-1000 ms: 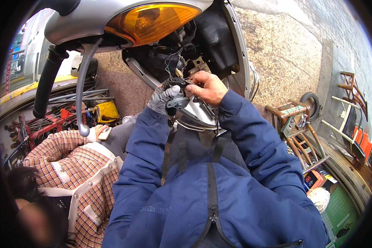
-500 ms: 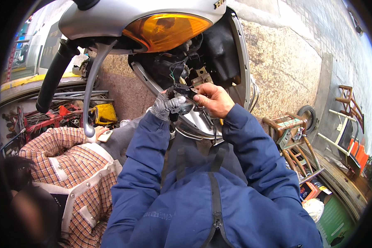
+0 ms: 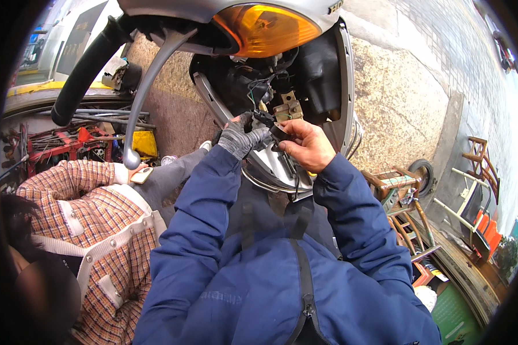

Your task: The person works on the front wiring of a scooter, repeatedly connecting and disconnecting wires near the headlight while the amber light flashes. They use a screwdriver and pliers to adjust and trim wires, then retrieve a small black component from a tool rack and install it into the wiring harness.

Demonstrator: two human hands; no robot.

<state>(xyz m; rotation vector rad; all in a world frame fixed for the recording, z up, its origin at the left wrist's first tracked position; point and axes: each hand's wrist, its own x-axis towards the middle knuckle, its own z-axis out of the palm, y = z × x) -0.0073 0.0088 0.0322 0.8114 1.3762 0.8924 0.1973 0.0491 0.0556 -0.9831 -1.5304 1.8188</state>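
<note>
My left hand (image 3: pixel 242 137), in a grey glove, is closed around a small black part (image 3: pixel 263 118) in front of the opened scooter front (image 3: pixel 346 69). Bare, my right hand (image 3: pixel 308 144) pinches a dark rounded piece (image 3: pixel 279 131) between thumb and fingers, right beside the black part. Whether the two pieces are joined I cannot tell. Just beyond my fingers are thin wires (image 3: pixel 253 87) and a metal bracket (image 3: pixel 288 108) inside the scooter's front.
Overhead are the amber turn signal (image 3: pixel 270 29), the handlebar grip (image 3: pixel 92 72) and the brake lever (image 3: pixel 147 92). A person in a checked jacket (image 3: pixel 98 224) sits close on my left, holding a phone (image 3: pixel 141 175). Wooden chairs (image 3: pixel 394 184) and a tyre (image 3: pixel 423 172) stand to the right.
My view has shifted, so the scooter sits slightly further right and higher. My left hand has turned around the black part, and the right now pinches the dark rounded piece.
</note>
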